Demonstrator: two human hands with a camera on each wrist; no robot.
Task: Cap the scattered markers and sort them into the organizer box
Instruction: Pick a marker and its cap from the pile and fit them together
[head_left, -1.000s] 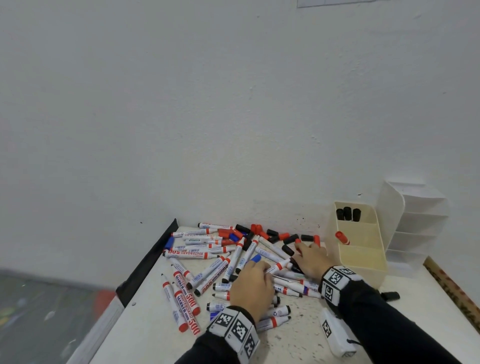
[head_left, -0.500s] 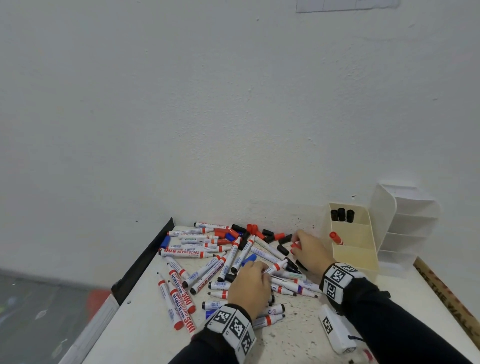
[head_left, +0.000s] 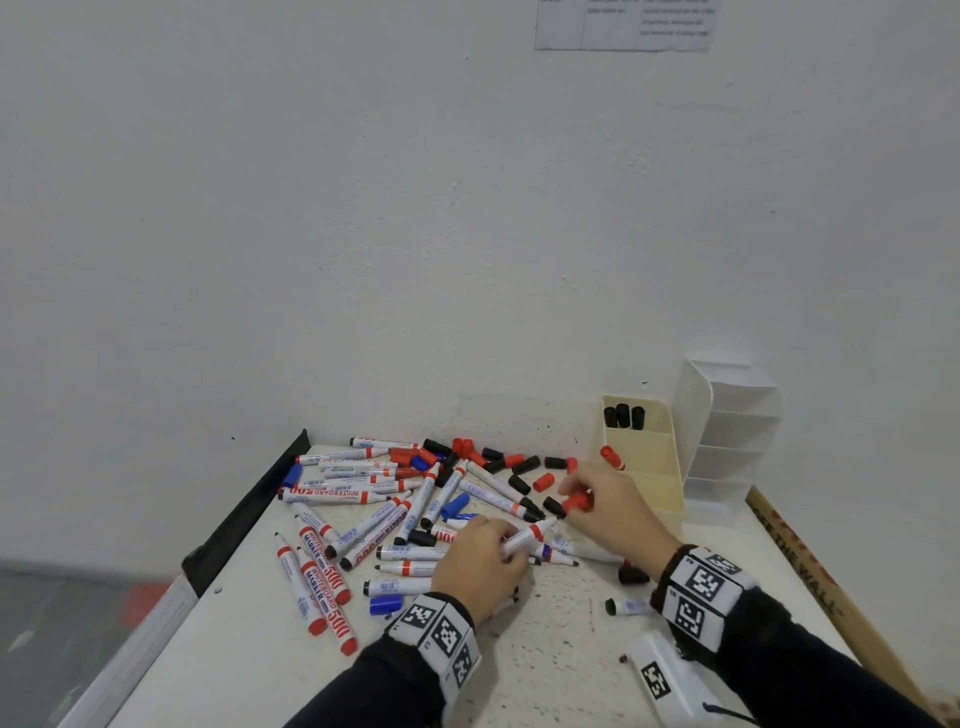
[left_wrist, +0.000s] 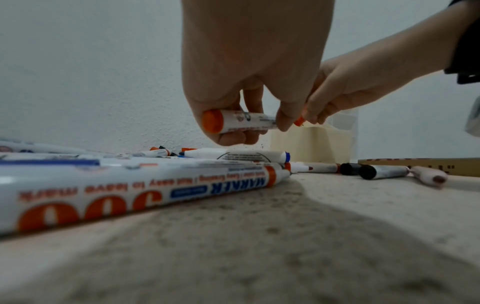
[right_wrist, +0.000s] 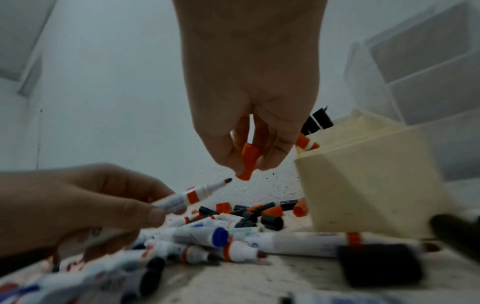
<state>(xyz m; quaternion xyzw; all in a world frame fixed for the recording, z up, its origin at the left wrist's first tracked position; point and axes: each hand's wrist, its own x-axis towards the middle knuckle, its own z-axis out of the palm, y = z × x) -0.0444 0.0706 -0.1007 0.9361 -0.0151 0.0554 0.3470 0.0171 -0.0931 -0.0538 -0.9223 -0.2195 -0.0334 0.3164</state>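
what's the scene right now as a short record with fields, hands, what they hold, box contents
left hand: left hand grips an uncapped red marker, tip aimed at the cap
right hand: right hand pinches a red cap just above the tip, apart from it
cap state: not yet on
organizer box: cream organizer box by the wall holds three black-capped markers at the back and one red-capped marker in the middle
table: pile of markers and loose caps on the table
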